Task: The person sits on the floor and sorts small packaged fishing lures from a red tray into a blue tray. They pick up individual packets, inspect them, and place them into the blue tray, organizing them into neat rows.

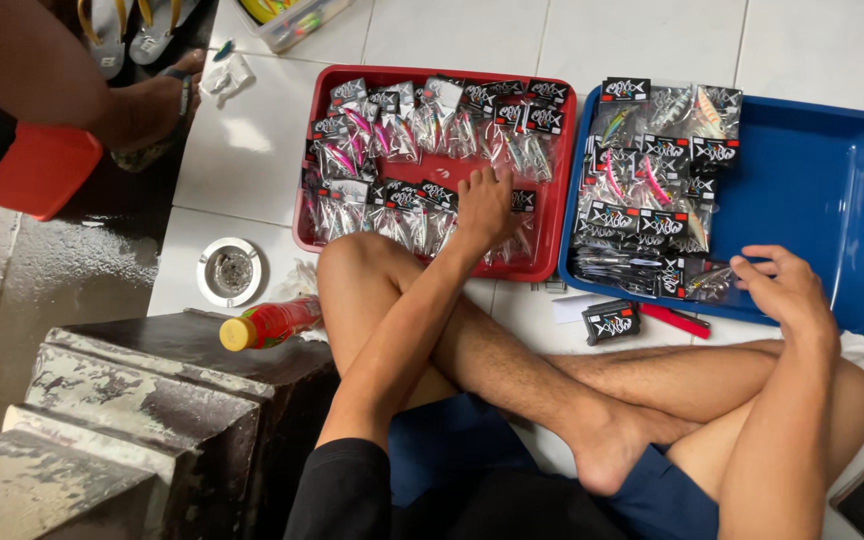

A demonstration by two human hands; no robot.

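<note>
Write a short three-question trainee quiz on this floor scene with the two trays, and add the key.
1. True or false: the left hand rests on packets in the red tray.
2. Which tray does the right hand reach into? A red, B blue, C neither.
3. Fill in: the bottle beside the left knee has a ____ cap.

Key: 1 true. 2 B, the blue tray, at a clear packet. 3 yellow.
</note>
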